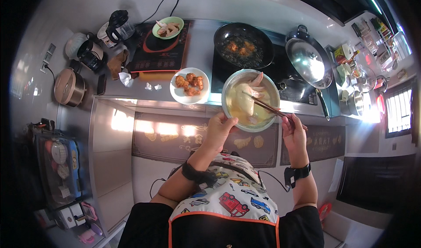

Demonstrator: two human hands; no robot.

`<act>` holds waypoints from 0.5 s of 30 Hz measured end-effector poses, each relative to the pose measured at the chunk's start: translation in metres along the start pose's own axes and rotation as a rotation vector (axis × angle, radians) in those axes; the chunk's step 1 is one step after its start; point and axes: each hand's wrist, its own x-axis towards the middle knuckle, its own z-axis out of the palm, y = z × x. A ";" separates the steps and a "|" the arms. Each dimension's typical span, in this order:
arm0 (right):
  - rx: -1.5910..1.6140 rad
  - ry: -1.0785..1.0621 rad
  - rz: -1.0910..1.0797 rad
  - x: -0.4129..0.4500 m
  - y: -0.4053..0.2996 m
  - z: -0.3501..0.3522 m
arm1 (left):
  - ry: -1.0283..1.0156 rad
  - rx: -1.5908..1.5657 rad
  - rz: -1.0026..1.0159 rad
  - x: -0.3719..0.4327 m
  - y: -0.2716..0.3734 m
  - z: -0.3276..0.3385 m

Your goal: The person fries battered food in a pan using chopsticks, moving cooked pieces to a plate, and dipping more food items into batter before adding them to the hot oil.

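Note:
My left hand (221, 129) grips the rim of a metal bowl (275, 93), holding it in front of the counter edge. Inside lie pale raw chicken pieces (246, 98) in a yellowish, egg-like liquid. Wooden chopsticks (270, 108) are held in my right hand (293, 129), their tips in the bowl against the chicken. Just beyond the bowl, a black wok (220, 47) stands on the cooktop with a few browned pieces (246, 49) in bubbling oil. To the left, a white plate (190, 100) carries several fried chicken pieces (190, 83).
A green bowl (181, 20) of raw chicken wings rests on an induction cooker (161, 52). A lidded pan (309, 59) stands right of the wok, its handle (323, 105) jutting past the counter edge. Phone (101, 84), crumpled tissue (125, 78), and rice cooker (69, 86) lie left.

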 end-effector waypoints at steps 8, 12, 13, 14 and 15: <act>0.099 0.000 0.140 0.005 -0.017 0.013 | 0.020 0.057 -0.025 0.012 0.000 -0.014; 0.057 0.009 0.191 0.003 -0.017 0.022 | 0.032 0.042 0.005 0.012 0.006 -0.009; 0.056 0.009 0.191 0.005 -0.016 0.020 | 0.025 0.040 0.022 0.011 0.007 -0.008; 0.069 0.006 0.198 0.009 -0.013 0.017 | 0.017 0.038 0.039 0.011 0.008 -0.007; 0.081 0.002 0.207 0.011 -0.012 0.016 | 0.019 0.038 0.039 0.011 0.009 -0.006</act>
